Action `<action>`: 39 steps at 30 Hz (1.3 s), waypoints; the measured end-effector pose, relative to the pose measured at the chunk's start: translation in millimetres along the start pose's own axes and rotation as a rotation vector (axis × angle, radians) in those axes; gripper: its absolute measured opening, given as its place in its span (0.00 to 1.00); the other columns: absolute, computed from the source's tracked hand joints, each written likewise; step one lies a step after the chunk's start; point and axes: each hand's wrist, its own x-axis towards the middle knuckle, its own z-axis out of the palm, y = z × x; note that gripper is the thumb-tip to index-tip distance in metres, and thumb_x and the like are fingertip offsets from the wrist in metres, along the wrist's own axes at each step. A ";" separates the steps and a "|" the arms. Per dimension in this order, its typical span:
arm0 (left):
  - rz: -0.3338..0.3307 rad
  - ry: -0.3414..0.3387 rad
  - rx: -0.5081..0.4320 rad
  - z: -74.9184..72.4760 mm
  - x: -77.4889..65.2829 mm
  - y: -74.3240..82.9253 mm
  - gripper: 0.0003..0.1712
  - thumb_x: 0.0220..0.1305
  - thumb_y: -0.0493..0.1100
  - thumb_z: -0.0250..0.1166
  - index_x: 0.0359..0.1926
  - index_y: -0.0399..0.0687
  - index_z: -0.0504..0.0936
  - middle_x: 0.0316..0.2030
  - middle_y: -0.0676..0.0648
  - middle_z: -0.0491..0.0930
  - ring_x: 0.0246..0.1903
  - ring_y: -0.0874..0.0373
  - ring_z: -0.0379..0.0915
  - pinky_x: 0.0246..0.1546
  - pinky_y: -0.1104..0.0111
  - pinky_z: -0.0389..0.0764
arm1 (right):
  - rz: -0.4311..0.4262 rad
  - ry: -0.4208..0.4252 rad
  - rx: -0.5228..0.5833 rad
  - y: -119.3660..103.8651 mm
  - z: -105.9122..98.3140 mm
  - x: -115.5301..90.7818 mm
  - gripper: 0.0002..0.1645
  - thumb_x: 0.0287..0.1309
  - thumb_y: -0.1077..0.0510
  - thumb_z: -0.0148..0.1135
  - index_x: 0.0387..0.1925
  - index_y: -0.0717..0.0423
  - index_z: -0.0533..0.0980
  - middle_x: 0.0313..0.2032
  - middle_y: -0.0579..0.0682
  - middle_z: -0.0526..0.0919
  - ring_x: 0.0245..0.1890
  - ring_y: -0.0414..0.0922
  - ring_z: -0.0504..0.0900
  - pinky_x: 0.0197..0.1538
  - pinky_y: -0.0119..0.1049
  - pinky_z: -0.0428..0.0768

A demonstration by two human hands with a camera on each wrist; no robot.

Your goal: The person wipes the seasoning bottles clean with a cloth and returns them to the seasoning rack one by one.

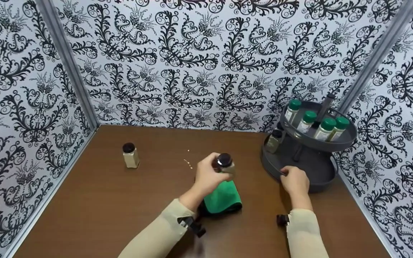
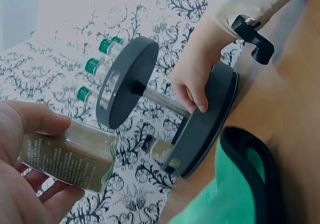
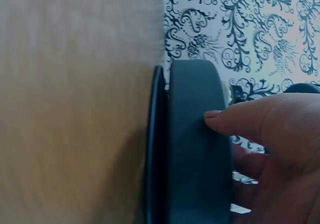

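Note:
My left hand [image 1: 205, 175] holds a small glass spice jar [image 1: 229, 169] with a dark cap above the table. In the left wrist view, thumb and fingers lie around that jar, which shows pale powder and printed text. Below this hand lies a green cloth [image 1: 224, 199] with a black edge. My right hand [image 1: 296, 181] pinches the rim of the lower tier of a dark grey two-tier turntable rack [image 1: 269, 165]. In the right wrist view, the thumb presses the rim's outer wall [image 3: 197, 154] and the other fingers are inside, partly hidden.
Several green-capped jars [image 1: 307, 123] stand on the rack's upper tier [image 1: 308, 143]. Dark-capped jars [image 1: 273, 144] stand on the lower tier's left side. Another dark-capped jar [image 1: 131, 158] stands at the table's left. Pale crumbs [image 1: 188, 164] lie mid-table; patterned walls [image 1: 192, 71] enclose it.

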 end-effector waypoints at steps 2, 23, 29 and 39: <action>-0.001 -0.020 0.013 11.6 5.1 2.1 0.24 0.40 0.32 0.81 0.43 0.46 0.86 0.39 0.47 0.90 0.37 0.63 0.86 0.41 0.69 0.88 | 0.010 -0.014 0.001 3.8 -4.6 -1.9 0.13 0.65 0.61 0.66 0.48 0.55 0.89 0.47 0.61 0.91 0.44 0.63 0.88 0.49 0.63 0.84; -0.137 -0.012 0.158 134.2 62.3 -10.8 0.20 0.39 0.36 0.81 0.36 0.51 0.84 0.29 0.57 0.82 0.30 0.66 0.74 0.35 0.72 0.79 | 0.064 -0.078 0.022 15.8 -20.1 0.6 0.13 0.63 0.63 0.66 0.45 0.54 0.90 0.47 0.59 0.92 0.46 0.62 0.88 0.54 0.61 0.84; -0.204 0.015 0.197 161.3 71.5 -17.5 0.21 0.40 0.36 0.80 0.39 0.53 0.85 0.31 0.56 0.82 0.33 0.62 0.74 0.36 0.69 0.79 | 0.051 -0.074 0.019 14.3 -19.9 -0.9 0.12 0.61 0.64 0.67 0.44 0.53 0.91 0.46 0.58 0.92 0.46 0.62 0.88 0.52 0.61 0.84; -0.203 0.061 0.173 189.3 80.2 -24.1 0.25 0.40 0.32 0.78 0.44 0.47 0.86 0.32 0.52 0.84 0.34 0.59 0.76 0.38 0.67 0.80 | 0.053 -0.055 0.034 11.2 -16.7 -1.6 0.11 0.60 0.64 0.70 0.43 0.54 0.91 0.44 0.57 0.93 0.46 0.61 0.89 0.53 0.59 0.85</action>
